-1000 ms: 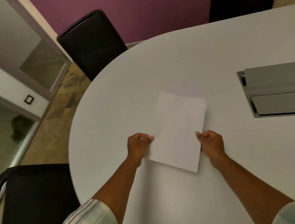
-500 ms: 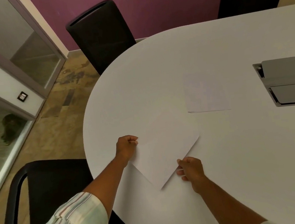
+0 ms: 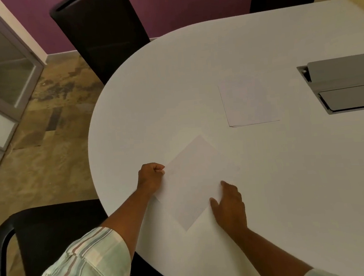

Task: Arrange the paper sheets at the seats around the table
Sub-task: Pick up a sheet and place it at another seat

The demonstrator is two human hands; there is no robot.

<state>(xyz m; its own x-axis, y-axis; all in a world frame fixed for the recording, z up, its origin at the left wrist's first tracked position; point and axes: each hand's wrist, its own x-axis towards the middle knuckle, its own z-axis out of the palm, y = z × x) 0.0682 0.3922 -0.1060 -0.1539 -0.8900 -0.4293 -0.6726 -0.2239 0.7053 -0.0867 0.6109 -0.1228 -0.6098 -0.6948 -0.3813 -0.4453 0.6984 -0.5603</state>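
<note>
White table (image 3: 193, 75) curves past a black chair (image 3: 53, 232); the sheet (image 3: 199, 178) lies flat near that seat. Left hand (image 3: 150, 177) pinches its edge, right hand (image 3: 230, 206) rests open beside it. Best square it gently, sliding without creasing.

Sheet turned and laid flat by the near seat

The paper sheet (image 3: 199, 180), held square between both hands a second ago, has been swung cornerwise and lowered onto the table (image 3: 270, 207) near its rounded edge. The right hand (image 3: 229, 206) has let go and now rests open at the sheet's lower right edge, while the left hand (image 3: 151, 176) still pinches the left corner.
</note>
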